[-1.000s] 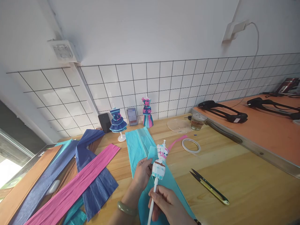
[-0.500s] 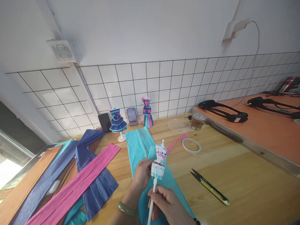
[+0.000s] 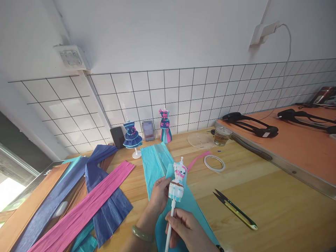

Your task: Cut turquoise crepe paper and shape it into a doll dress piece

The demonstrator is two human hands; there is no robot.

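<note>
I have the mannequin [image 3: 176, 190] by its stem [image 3: 173, 206] in a closed right hand [image 3: 186, 224], long axis running up from that grip, leaning slightly right, the left hand [image 3: 159, 196] nearer its top, pinching a teal scrap [image 3: 170, 170].

Shows an ungloved left hand [image 3: 159, 194] and an ungloved right hand [image 3: 187, 227], with the left forearm [image 3: 147, 218] uncovered as far as the lower edge of the view. Wears a bangle [image 3: 142, 234] on that forearm: thick, rounded, smooth, pale greyish green, faintly glossy, much like polished stone. Carries a dark wrist piece [image 3: 220, 248] behind the right hand, nearly black, cut off at the bottom, too little in view to tell watch from bracelet.
</note>
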